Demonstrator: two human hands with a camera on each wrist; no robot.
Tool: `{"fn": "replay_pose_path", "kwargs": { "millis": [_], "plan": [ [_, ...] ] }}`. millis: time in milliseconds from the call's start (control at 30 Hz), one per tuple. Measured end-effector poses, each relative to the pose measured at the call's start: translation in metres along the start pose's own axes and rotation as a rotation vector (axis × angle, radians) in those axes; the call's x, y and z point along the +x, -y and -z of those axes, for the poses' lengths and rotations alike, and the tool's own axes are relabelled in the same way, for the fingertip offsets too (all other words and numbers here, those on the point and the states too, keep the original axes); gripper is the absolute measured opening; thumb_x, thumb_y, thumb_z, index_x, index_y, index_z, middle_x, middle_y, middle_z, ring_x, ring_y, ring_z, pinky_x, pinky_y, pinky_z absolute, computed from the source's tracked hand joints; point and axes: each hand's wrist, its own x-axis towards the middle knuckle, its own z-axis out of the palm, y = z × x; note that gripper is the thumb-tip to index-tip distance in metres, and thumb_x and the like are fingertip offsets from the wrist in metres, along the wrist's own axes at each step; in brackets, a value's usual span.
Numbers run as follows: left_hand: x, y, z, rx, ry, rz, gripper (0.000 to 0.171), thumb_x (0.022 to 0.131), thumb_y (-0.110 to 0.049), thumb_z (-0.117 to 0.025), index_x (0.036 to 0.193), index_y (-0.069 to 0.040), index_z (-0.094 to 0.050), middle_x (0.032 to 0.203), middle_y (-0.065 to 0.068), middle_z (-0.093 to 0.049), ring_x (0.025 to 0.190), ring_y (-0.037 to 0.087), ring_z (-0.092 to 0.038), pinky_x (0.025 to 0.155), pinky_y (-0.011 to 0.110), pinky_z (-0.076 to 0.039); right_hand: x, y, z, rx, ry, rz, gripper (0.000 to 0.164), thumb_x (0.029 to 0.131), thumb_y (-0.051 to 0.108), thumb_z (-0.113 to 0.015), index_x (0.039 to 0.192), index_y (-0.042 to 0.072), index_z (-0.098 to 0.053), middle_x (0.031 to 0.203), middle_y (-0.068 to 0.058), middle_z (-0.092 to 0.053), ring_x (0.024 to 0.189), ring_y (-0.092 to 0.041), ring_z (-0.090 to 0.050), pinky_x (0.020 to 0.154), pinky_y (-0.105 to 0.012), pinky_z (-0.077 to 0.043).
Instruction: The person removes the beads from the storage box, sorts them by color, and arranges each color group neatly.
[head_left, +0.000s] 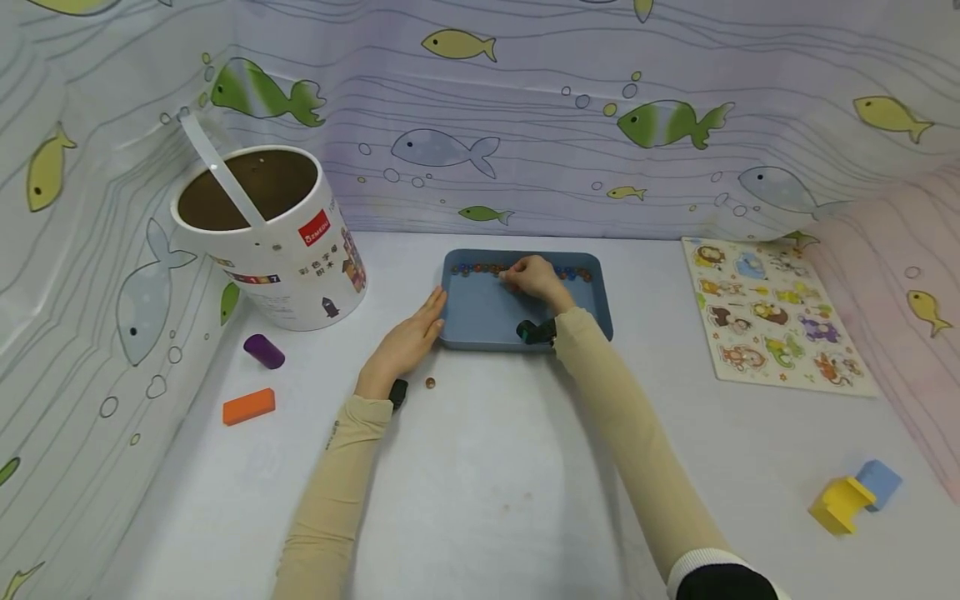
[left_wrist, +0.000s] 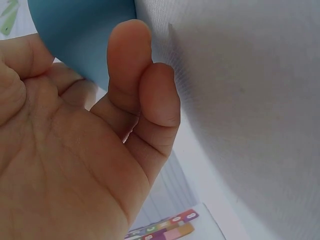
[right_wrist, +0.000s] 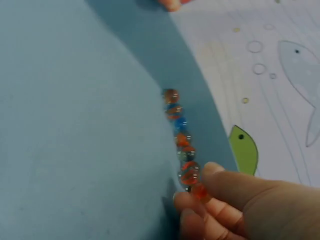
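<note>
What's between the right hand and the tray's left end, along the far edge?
A row of coloured marbles lies along the far edge of the tray; the head view shows it, as does the right wrist view, up to the right hand.

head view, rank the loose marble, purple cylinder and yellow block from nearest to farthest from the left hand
1. Loose marble: nearest, on the table just right of the left hand, toward the camera.
2. Purple cylinder: left of the hand, in front of the white bucket.
3. Yellow block: farthest, far right, beside the blue block.
</note>
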Motion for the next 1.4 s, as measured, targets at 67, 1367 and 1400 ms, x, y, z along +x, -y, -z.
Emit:
{"fn": "replay_pose_path", "kwargs": {
  "millis": [67, 1367, 1400],
  "plan": [
    [-0.001, -0.001, 0.001, -0.004, 0.0, -0.001, 0.055, 0.107, -0.025, -0.03, 0.156, -0.01, -0.011, 0.165, 0.005, -0.004, 0.149, 0.03, -0.02, 0.121, 0.049, -0.022, -0.001, 0.0, 0.002, 0.075, 0.016, 0.006, 0.031, 0.097, 0.033, -0.058, 0.106, 0.004, -0.066, 0.089, -0.005, -0.068, 0.077, -0.013, -0.059, 0.068, -0.024, -0.046],
    [-0.002, -0.003, 0.002, -0.015, -0.017, -0.01, 0.054, 0.107, -0.023, -0.031, 0.156, -0.008, -0.014, 0.165, 0.008, -0.007, 0.149, 0.03, -0.021, 0.121, 0.048, -0.023, -0.124, 0.019, -0.075, 0.284, 0.575, 0.337, 0.026, 0.097, 0.01, -0.056, 0.119, -0.003, -0.06, 0.084, -0.016, -0.065, 0.067, -0.019, -0.058, 0.057, -0.024, -0.044],
    [-0.002, -0.002, 0.001, -0.014, -0.019, -0.014, 0.054, 0.107, -0.023, -0.031, 0.156, -0.007, -0.014, 0.164, 0.008, -0.008, 0.149, 0.03, -0.021, 0.121, 0.048, -0.023, -0.124, 0.017, -0.078, 0.28, 0.573, 0.326, 0.025, 0.097, 0.011, -0.057, 0.118, -0.003, -0.061, 0.08, -0.013, -0.065, 0.065, -0.016, -0.058, 0.055, -0.023, -0.044]
  ]
}}
